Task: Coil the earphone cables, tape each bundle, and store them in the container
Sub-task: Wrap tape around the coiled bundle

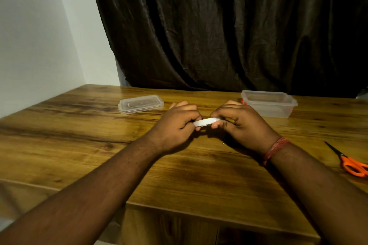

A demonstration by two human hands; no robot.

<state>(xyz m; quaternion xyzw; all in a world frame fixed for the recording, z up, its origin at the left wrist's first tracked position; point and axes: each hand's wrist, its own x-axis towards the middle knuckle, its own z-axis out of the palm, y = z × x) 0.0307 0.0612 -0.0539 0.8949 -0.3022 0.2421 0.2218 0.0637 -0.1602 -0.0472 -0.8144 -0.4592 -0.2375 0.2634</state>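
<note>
Both hands raised just above the middle of the brown wood-grain worktop (83,125), sharing one flat white roll of tape (206,121). Left hand (177,123) curled round the roll's left end; right hand (239,123) pinching its right end, fingertips (216,125) pressed at the rim. Roll held edge-on, long axis running left to right between the two hands, neither hand nearer than the other. Probably picking at the tape's free end, though the end itself too small to make out.

Earphone cable mostly hidden: only a thin dark strand with a small plug tip (224,142) hanging below the right hand, just over the wood. Whether a coiled bundle sits inside either hand, impossible to tell.

Clear rectangular plastic container (268,105) standing open toward the far right edge of the worktop, just behind the right hand, an orange clip showing at its near-left corner. Matching clear plastic lid (141,104) lying flat toward the far edge, beyond the left hand. Orange-handled scissors (350,162) at the right edge, blades pointing toward the far left, well apart from the tape and closer to the right arm. Red thread band (275,148) wound on the right wrist.

Behind the worktop a dark crumpled curtain (219,26); a plain white wall (35,36) along the left side. Dim, warm light.
</note>
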